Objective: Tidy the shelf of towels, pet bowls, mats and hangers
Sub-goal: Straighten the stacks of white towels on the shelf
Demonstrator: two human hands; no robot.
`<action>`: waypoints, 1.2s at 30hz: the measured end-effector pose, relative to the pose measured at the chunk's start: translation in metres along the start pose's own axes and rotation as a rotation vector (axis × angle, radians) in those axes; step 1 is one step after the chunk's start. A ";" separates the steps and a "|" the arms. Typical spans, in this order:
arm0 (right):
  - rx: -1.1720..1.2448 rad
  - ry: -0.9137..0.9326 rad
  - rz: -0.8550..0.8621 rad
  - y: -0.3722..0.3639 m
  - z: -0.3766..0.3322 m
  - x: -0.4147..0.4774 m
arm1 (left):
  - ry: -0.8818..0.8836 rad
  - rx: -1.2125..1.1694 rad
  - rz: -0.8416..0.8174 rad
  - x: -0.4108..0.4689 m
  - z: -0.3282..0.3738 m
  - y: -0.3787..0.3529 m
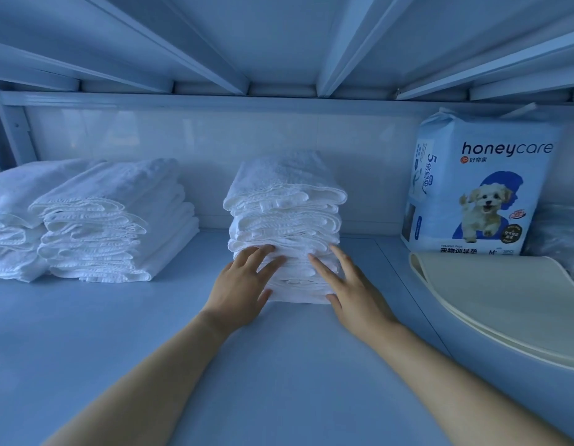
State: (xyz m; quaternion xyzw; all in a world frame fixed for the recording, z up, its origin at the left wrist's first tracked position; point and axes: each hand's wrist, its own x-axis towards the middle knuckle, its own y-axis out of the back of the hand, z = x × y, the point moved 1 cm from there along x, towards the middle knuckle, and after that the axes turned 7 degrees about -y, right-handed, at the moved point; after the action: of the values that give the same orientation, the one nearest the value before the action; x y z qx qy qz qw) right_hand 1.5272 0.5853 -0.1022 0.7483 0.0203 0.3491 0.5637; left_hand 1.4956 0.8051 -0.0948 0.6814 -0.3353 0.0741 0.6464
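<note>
**Ana:** Both hands are working the centre of the shelf (150, 317) — left hand (243, 291) and right hand (350, 291) are lying flat, fingers spread, pressing against the front of the middle towel stack (285, 226). Nothing is being gripped; the palms are just resting open on the folded edges.

**Ben:** Looks to me like squaring up or nudging that pile. How is the rest shaping up?

**Ana:** Further left, a second towel stack (118, 226) is sitting neat enough, well apart from the middle one, with a third pile (12, 220) touching it at the frame's edge. On the right, a pack of pet training pads (478, 194) is standing upright against the back wall, and cream mats (511, 300) are lying layered in front of it.

**Ben:** So towels and mats are looking mostly sorted?

**Ana:** I'd say so. No pet bowls or hangers are showing, so those could be outstanding.
</note>
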 end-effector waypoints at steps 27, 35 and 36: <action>-0.045 0.131 0.111 -0.014 -0.073 0.045 | 0.069 0.079 -0.005 -0.042 -0.071 0.009; -0.147 0.258 0.212 -0.014 -0.073 0.039 | 0.110 -0.046 0.063 -0.052 -0.078 0.003; -0.149 0.250 0.203 -0.018 -0.073 0.038 | 0.110 -0.048 0.044 -0.052 -0.079 0.002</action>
State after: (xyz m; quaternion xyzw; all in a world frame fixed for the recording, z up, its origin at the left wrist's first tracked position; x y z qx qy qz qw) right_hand 1.5231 0.6688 -0.0901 0.6532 -0.0113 0.4952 0.5727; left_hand 1.4809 0.8975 -0.1093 0.6532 -0.3156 0.1177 0.6781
